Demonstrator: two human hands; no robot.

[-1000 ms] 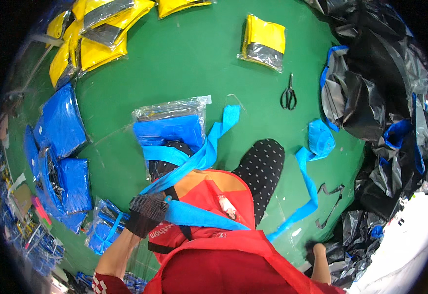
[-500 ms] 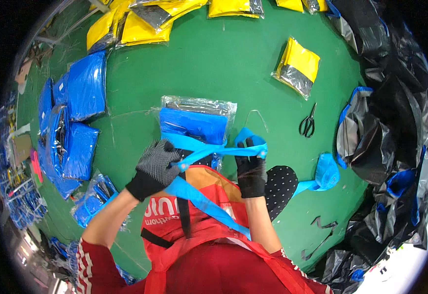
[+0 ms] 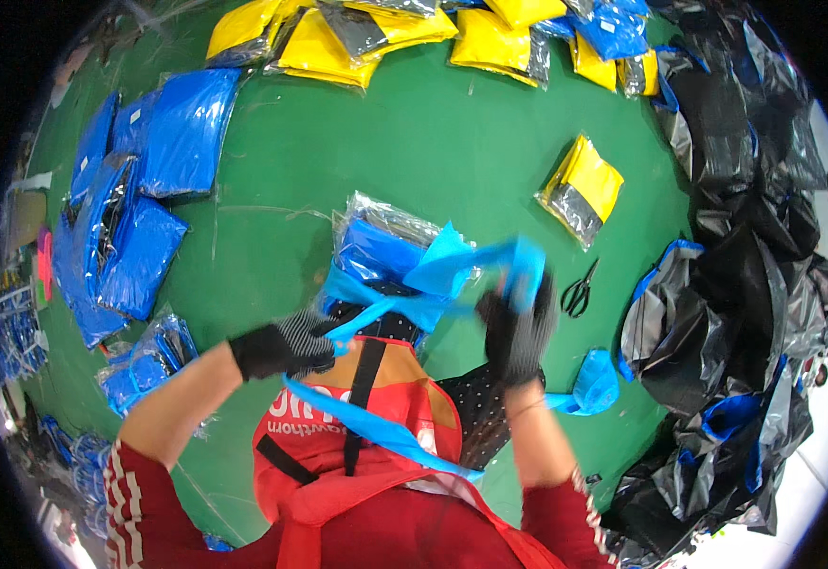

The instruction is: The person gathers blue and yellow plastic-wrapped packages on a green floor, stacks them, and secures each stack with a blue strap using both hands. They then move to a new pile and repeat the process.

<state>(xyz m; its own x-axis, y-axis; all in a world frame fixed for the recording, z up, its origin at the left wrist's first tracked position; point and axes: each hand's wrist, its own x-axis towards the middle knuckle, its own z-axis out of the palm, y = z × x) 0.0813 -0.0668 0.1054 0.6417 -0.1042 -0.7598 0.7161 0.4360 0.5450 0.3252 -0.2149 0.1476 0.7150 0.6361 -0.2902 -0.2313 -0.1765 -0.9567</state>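
A blue folded sheet in clear plastic wrap (image 3: 376, 251) lies in front of my knees with a light blue fabric strip (image 3: 366, 429) crossed over its near end. My left hand (image 3: 286, 346), in a grey and black knit glove, is closed on one part of the strip at the left. My right hand (image 3: 518, 332), gloved alike and blurred by motion, is closed on a raised loop of the strip, right of the pack. The strip's tail runs across my red apron (image 3: 338, 408). Beyond my right knee sits a roll of the same strip (image 3: 596, 382).
Black-handled scissors (image 3: 580, 292) and a yellow and black wrapped pack (image 3: 582, 190) lie on the green floor to the right. Blue wrapped packs (image 3: 186, 133) are piled at left, yellow ones (image 3: 328, 52) along the far side. Black and grey sheets (image 3: 708, 332) heap up at right.
My right hand has moved right and pulled the strip's loop up and outward. My left hand has shifted left and a little down. The wrapped pack now looks tilted, and the view has shifted.
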